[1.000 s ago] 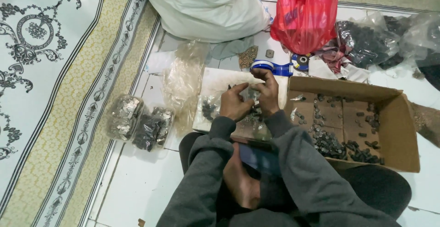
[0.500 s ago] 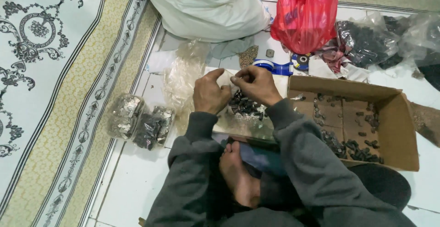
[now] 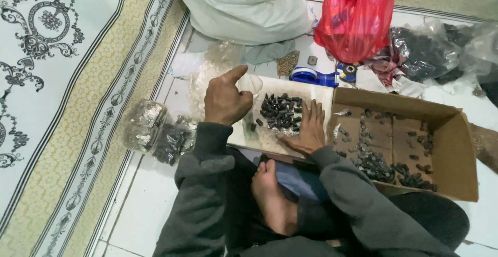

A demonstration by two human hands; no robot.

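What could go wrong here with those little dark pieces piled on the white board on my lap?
The dark pieces lie loose near the edge of the white board, which seems propped over a leg, so a tilt might send them sliding to the floor. The right hand lies flat beside the pile and could sweep some off. The left hand hovers above the board's far end; pressing there may tip it.

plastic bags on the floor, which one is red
The red plastic bag at the top, tied shut, beside the big white sack. The other bags are clear: some by the left sleeve, others with dark parts at the far right.
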